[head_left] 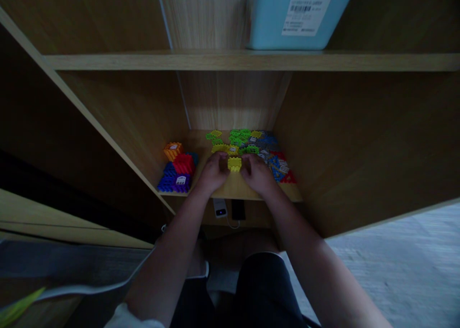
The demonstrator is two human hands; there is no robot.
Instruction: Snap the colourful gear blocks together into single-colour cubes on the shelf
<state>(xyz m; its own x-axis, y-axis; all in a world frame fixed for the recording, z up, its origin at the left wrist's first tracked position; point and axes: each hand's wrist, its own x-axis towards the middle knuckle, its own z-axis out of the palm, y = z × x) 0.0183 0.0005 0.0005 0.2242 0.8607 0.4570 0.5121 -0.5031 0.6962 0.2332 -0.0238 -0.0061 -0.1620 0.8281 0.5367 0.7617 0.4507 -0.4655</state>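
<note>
Light-brown wooden shelving unit (230, 62) fills the view; its lower compartment is open towards the camera. Pale blue plastic storage bin (269, 26) with a white barcode label stands on the upper board, at the right. The lower wooden shelf board (233, 190) carries all the toy pieces. Loose pile of green, yellow, blue and red plastic interlocking pieces (251, 143) lies at the back and right of that board, just behind the hands. At the left edge of the same board sit three assembled cubes, close together: purple-blue plastic cube (174, 181) at the front; red plastic cube (183, 164) behind it; orange plastic cube (173, 150) furthest back. Left hand (212, 173) and right hand (258, 174) both rest on the board, fingers curled inward; each grips one side of the small yellow plastic interlocking block (234, 163), which sits between them at the middle of the board, in front of the pile.
</note>
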